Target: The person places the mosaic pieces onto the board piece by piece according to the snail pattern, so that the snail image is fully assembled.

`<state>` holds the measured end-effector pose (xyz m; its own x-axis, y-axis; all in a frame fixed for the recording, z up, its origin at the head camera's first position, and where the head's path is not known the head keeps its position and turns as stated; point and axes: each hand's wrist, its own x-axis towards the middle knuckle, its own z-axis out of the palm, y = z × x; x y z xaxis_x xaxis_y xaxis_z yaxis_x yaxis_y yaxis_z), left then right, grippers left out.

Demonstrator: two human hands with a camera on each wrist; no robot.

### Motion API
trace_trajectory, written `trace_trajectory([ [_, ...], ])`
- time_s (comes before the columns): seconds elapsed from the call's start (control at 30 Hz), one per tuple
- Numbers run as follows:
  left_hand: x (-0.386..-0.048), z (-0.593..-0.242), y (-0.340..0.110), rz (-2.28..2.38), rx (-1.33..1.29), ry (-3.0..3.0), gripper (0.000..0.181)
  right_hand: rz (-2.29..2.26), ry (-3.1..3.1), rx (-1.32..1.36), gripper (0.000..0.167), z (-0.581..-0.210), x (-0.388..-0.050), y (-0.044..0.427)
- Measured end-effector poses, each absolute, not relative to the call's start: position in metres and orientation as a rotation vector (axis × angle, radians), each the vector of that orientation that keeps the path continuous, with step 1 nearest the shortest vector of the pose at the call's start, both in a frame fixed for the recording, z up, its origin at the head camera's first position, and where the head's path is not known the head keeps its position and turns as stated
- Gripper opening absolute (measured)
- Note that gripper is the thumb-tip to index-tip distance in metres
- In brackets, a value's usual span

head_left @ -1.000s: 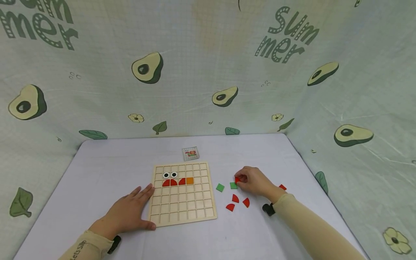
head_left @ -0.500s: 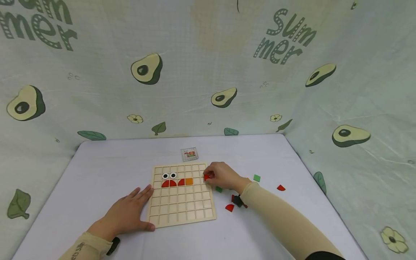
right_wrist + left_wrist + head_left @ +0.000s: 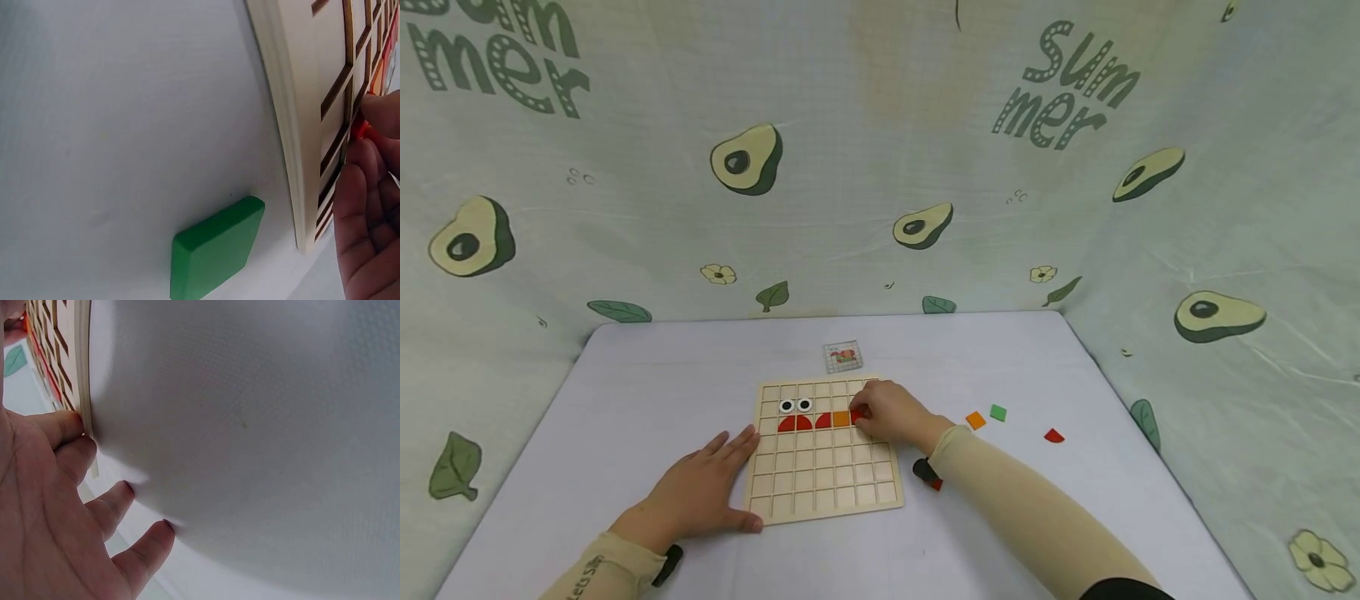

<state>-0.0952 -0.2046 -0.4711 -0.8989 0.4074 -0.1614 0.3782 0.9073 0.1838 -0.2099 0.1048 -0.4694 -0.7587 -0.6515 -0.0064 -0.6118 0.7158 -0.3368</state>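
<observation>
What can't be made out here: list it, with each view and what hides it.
Head view: the full shape of the held red piece, partly covered by the right hand.
Head view: most of the loose red piece, behind the black wrist device.
Head view: fine detail on the picture card, too small.
Left wrist view: the rest of the board, cut off by the top and left edges.
Right wrist view: the green piece's lower end, cut off by the bottom edge.

The head camera looks forward and down over the table (image 3: 655,383) from well back. The wrist cameras look, close up, past left hand (image 3: 696,487) and right hand (image 3: 895,412) to opposite edges of the board (image 3: 827,513), which all three views share.
</observation>
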Motion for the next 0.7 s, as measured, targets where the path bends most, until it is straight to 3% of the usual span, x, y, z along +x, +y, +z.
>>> trace_trajectory([
  [0.7,-0.094,-0.468,-0.204,0.233,0.598,2.876,0.125,-0.681,2.731,-0.905,0.022,-0.459,-0.211,0.126],
])
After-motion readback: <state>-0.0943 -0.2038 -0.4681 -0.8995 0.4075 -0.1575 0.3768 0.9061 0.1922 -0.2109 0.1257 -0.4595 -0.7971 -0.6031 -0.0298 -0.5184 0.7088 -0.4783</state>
